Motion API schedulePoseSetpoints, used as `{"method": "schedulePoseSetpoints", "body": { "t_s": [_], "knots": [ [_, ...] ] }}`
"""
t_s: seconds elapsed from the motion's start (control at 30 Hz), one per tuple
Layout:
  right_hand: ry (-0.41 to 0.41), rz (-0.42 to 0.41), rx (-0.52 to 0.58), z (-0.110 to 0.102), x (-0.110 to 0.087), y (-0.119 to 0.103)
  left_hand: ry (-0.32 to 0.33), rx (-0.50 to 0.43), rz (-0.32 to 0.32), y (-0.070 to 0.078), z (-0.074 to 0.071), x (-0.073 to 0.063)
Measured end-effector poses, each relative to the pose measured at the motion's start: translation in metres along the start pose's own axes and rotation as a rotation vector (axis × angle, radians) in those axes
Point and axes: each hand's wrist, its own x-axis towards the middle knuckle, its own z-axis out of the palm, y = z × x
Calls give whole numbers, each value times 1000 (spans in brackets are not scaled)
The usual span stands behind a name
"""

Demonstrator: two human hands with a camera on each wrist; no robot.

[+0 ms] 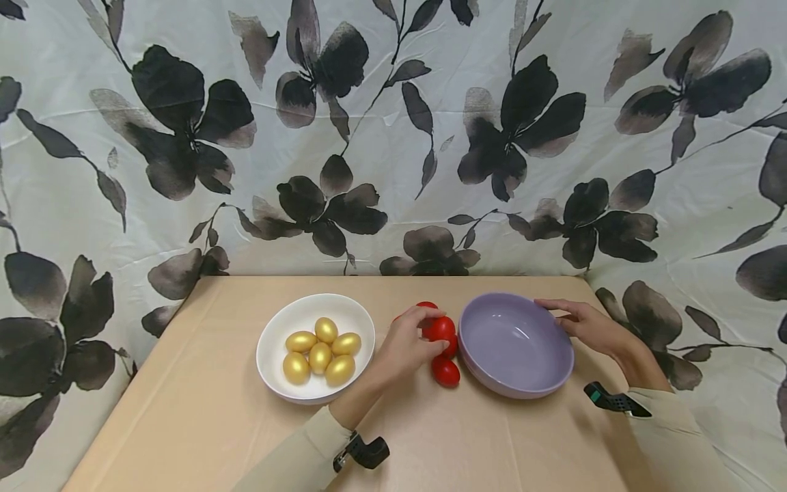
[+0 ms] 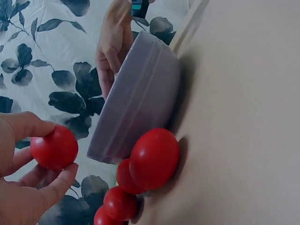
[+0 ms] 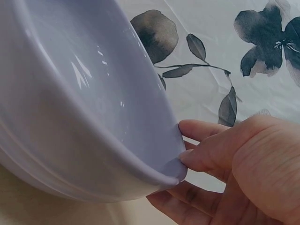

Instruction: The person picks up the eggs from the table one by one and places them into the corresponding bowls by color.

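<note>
My left hand (image 1: 402, 345) pinches a smooth red egg (image 2: 55, 147) between thumb and fingertips, raised beside the purple bowl in the left wrist view. Several more red eggs (image 1: 445, 372) lie on the table along the left side of the purple bowl (image 1: 516, 345), some partly hidden behind my left hand. That bowl has nothing inside it. At its right rim, my right hand (image 1: 593, 329) holds on, with the thumb (image 3: 192, 159) on the edge and the other fingers around the outside.
To the left stands a white bowl (image 1: 274, 321) with several shiny gold eggs (image 1: 320, 357) in it, close to my left forearm. The light wooden table (image 1: 184, 410) ends at a floral cloth (image 1: 406, 164) behind the bowls.
</note>
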Motion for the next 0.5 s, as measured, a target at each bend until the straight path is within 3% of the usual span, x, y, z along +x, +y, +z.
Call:
{"method": "schedulePoseSetpoints", "body": {
  "t_s": [0.33,0.5],
  "knots": [
    [-3,-5,9,0,1,1,-42,-62,-31,7,7,9],
    [0,-4,0,0,1,1,-72,-99,1,10,13,14]
  ]
}}
